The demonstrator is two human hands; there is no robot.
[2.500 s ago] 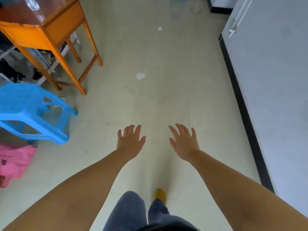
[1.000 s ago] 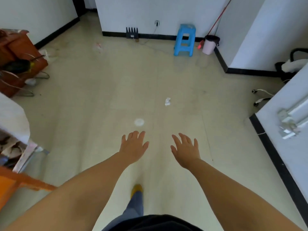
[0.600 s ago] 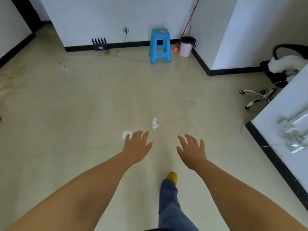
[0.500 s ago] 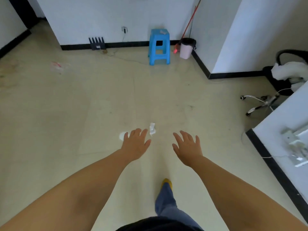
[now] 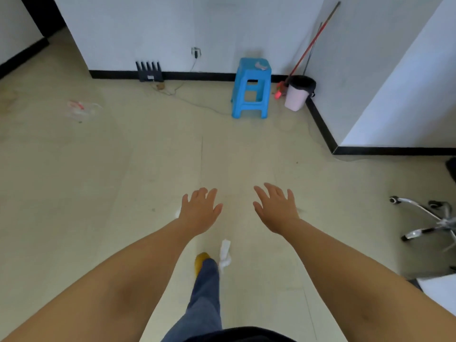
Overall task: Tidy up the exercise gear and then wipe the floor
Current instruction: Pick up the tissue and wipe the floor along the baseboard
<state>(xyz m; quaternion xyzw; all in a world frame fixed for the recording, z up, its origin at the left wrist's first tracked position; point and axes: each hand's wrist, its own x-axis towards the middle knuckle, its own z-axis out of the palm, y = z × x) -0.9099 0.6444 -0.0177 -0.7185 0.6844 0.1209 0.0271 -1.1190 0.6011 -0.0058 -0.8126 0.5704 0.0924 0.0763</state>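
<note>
My left hand [image 5: 201,211] and my right hand [image 5: 275,208] are stretched out in front of me over the pale floor [image 5: 123,169], palms down, fingers straight, holding nothing. A crumpled white tissue [image 5: 225,253] lies on the floor between my forearms, beside my yellow-shoed foot [image 5: 201,259]. A long red-handled mop or broom [image 5: 313,43] leans in the far corner. No exercise gear is visible.
A blue plastic stool [image 5: 250,87] stands by the far wall, with a pink bin [image 5: 297,95] lined in black to its right. A black router [image 5: 148,71] and cable sit at the skirting. Clear plastic litter [image 5: 80,108] lies far left. A chair's chrome base [image 5: 429,218] is at right.
I have walked forward into the room: the stool and far wall are nearer, and the white tissue has passed from ahead of my hands to beside my foot. Both hands stay open.
</note>
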